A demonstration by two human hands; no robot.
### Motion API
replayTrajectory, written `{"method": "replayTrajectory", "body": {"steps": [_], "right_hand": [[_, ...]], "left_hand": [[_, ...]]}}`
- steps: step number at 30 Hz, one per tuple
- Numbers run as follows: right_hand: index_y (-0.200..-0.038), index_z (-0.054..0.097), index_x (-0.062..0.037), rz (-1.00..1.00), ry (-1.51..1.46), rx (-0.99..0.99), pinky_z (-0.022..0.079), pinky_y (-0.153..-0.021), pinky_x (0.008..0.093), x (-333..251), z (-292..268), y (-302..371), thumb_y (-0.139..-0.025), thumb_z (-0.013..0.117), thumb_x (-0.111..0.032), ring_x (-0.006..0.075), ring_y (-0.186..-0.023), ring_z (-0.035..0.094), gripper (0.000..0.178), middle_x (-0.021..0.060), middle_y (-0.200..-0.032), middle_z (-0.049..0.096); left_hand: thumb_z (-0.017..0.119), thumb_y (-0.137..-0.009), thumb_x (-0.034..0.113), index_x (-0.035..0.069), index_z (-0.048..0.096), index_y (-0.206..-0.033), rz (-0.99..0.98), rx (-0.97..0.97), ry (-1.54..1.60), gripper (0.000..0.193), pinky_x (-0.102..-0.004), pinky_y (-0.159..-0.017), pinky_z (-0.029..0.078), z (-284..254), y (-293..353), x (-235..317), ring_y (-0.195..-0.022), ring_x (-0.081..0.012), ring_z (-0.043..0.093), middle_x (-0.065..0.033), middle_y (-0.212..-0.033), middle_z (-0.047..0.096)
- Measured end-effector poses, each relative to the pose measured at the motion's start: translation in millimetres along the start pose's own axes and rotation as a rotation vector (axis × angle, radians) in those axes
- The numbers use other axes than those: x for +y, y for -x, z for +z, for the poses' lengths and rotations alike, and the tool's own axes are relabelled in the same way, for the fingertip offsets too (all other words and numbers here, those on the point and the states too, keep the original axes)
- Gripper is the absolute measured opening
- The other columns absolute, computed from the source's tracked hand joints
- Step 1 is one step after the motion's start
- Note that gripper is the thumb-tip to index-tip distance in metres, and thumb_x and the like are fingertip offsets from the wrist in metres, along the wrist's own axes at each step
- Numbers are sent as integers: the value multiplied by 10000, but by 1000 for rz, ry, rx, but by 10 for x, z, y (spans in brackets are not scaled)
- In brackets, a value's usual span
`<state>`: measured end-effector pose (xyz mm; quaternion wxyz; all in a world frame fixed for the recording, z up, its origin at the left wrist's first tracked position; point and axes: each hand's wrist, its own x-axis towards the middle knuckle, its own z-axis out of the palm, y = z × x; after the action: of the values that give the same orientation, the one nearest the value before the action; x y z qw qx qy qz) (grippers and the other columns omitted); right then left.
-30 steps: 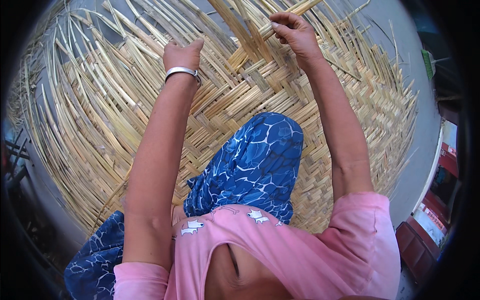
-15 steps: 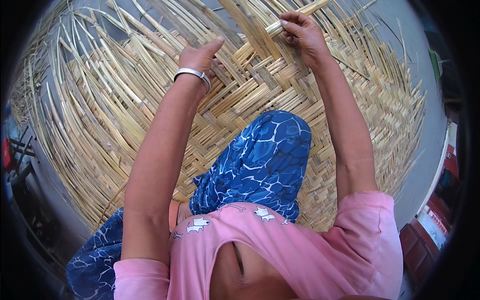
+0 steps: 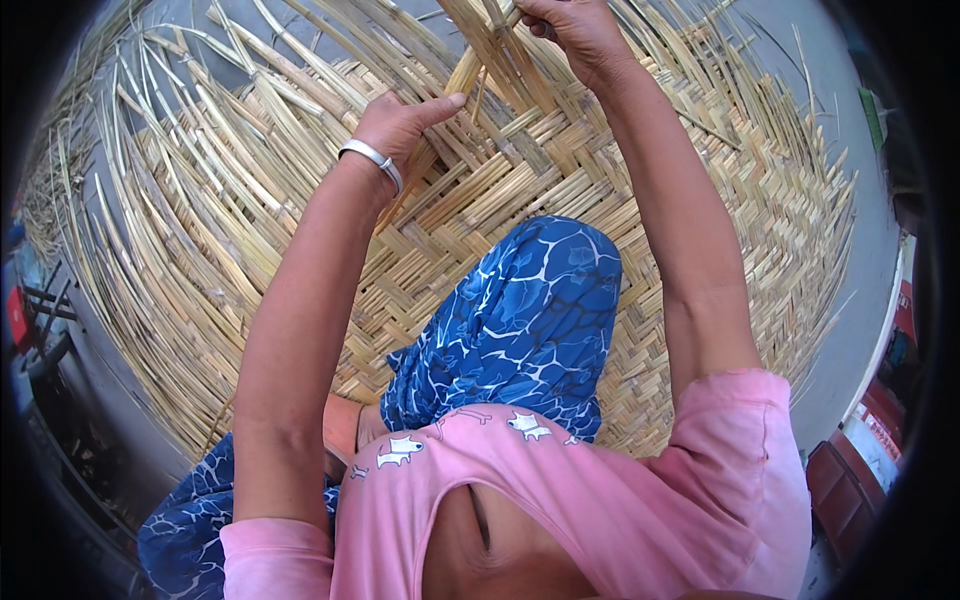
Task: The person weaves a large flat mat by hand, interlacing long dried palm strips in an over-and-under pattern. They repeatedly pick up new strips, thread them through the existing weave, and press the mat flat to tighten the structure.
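A large half-woven mat (image 3: 500,195) of flat tan reed strips lies under and in front of me. My left hand (image 3: 400,125), with a silver bangle at the wrist, is at the weaving edge. Its thumb stretches over a yellowish reed strip (image 3: 464,76) that slants under the hand; the other fingers are hidden below. At the top edge of the view, my right hand (image 3: 578,38) has its fingers closed on the upper part of some raised reed strips (image 3: 508,65). Its fingertips are partly cut off by the frame.
Long loose strips (image 3: 190,200) fan out at the left of the mat. My bent knee in blue patterned trousers (image 3: 530,300) rests on the weave. Grey floor (image 3: 850,260) borders the mat. Dark red objects (image 3: 840,480) stand at the far right.
My right hand has moved up and left, off the crosswise strip, onto raised strips. The left hand has shifted slightly, its thumb now pointing right across a slanting yellowish strip.
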<state>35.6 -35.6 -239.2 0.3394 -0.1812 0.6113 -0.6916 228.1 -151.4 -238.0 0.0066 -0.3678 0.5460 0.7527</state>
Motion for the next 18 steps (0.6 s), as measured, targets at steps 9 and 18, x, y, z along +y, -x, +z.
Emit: {"method": "replayTrajectory", "body": {"steps": [9, 18], "right_hand": [[-875, 578, -67, 220, 162, 151, 388, -420, 223, 211, -179, -24, -791, 616, -70, 90, -485, 491, 93, 15, -635, 551], [-870, 599, -42, 113, 247, 176, 426, -457, 230, 242, -242, -15, -774, 626, -66, 89, -538, 523, 103, 20, -691, 577]], "left_hand": [[759, -678, 172, -82, 575, -917, 289, 381, -645, 395, -309, -670, 502, 294, 91, -31, -715, -202, 620, -151, -829, 647], [726, -693, 124, -42, 579, -969, 350, 284, -687, 354, -295, -691, 512, 247, -151, -270, -741, -182, 638, -126, -851, 661]]}}
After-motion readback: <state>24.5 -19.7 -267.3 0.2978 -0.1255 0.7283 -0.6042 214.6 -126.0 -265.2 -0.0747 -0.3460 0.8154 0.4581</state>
